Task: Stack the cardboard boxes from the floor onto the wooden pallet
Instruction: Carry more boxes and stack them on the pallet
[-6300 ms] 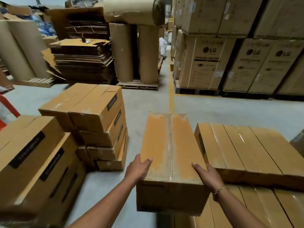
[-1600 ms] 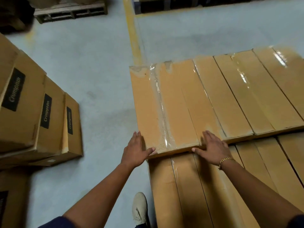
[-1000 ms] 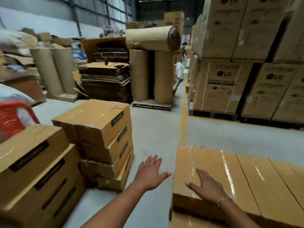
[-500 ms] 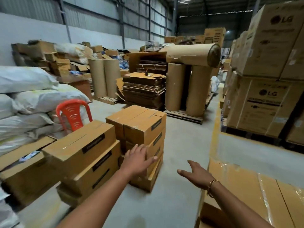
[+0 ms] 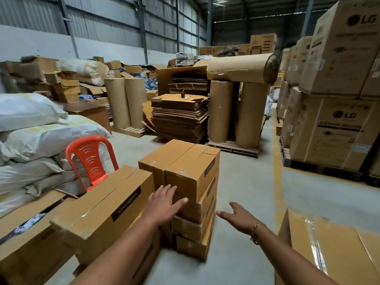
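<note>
- Here, the left hand (image 5: 164, 204) reaches forward with its fingers straight and spread, holding nothing; it lies in front of the near end of the stack of boxes (image 5: 191, 175), and I cannot tell whether it touches the cardboard.
- The right hand (image 5: 238, 219), with a bracelet (image 5: 256, 229) at the wrist, is also wide and holds nothing, palm turned inward above the bare floor (image 5: 246, 202).
- The stack of boxes stands on the floor at centre, 2 boxes side by side on top and about 4 high on its right column.
- A labelled box (image 5: 102, 208) lies tilted on more boxes just left of the stack, near the left forearm.
- The taped boxes (image 5: 329, 243) fill the lower right corner, apart from the stack; what they rest on is hidden.
- A red plastic chair (image 5: 90, 159) stands behind the labelled box, beside piled white sacks (image 5: 41, 130).
- Farther back are flattened cardboard (image 5: 178, 118), upright cardboard rolls (image 5: 246, 114) and LG cartons (image 5: 337, 130) at right.
</note>
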A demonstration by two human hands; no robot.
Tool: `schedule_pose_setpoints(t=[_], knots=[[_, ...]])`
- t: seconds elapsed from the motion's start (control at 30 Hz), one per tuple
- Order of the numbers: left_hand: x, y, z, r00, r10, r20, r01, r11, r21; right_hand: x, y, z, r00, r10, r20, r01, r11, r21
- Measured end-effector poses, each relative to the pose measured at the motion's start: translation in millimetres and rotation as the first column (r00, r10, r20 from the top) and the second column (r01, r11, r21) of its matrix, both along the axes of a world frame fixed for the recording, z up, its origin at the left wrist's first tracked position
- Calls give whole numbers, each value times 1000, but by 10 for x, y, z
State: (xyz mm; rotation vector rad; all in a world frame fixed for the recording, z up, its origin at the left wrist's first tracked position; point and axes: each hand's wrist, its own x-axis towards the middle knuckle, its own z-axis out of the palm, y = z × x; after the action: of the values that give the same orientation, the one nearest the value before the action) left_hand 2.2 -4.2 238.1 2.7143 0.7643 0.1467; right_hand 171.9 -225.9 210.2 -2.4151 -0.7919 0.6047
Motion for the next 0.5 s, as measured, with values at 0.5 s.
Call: schedule_pose_setpoints(t=[0.5], knots=[[1220, 1556, -270, 1000, -18, -17, 18, 999, -42, 1213, 1555, -221, 997, -31, -77, 35, 998, 45]])
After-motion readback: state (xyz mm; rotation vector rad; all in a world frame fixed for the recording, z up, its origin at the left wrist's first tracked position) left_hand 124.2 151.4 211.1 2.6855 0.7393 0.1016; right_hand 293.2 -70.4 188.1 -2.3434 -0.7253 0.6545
